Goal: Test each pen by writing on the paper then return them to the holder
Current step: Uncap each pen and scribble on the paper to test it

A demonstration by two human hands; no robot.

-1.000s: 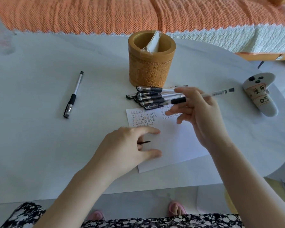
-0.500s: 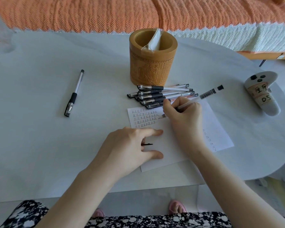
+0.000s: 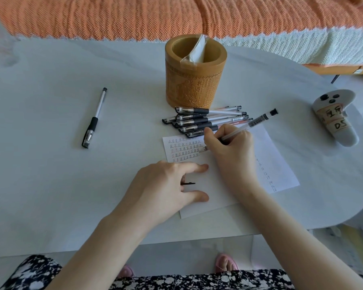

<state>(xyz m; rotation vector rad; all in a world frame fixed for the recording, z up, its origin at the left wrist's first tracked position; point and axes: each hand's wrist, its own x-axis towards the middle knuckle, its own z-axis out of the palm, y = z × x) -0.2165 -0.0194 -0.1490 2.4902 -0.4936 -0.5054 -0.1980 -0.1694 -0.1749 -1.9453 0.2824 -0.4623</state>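
Observation:
My right hand [image 3: 231, 149] grips a clear pen [image 3: 254, 123] in a writing hold, its tip down on the white paper [image 3: 214, 185] beside rows of small written marks. My left hand [image 3: 166, 187] lies on the paper's left edge, index finger and thumb stretched out; a thin black pen cap [image 3: 189, 183] pokes out between its fingers. Several black-grip pens [image 3: 201, 120] lie bundled above the paper. Behind them stands the carved wooden holder [image 3: 194, 86] with a crumpled wrapper inside. One more pen [image 3: 94, 118] lies alone to the left.
A white game-style controller [image 3: 335, 118] with taped labels rests near the table's right edge. An orange and white blanket [image 3: 176, 15] runs behind the white table [image 3: 50, 174]. The table's front edge is close to my body.
My right hand carried the pen from above the bundle down to the paper and took a writing hold, the tip now nearer the written rows. My left hand stayed put.

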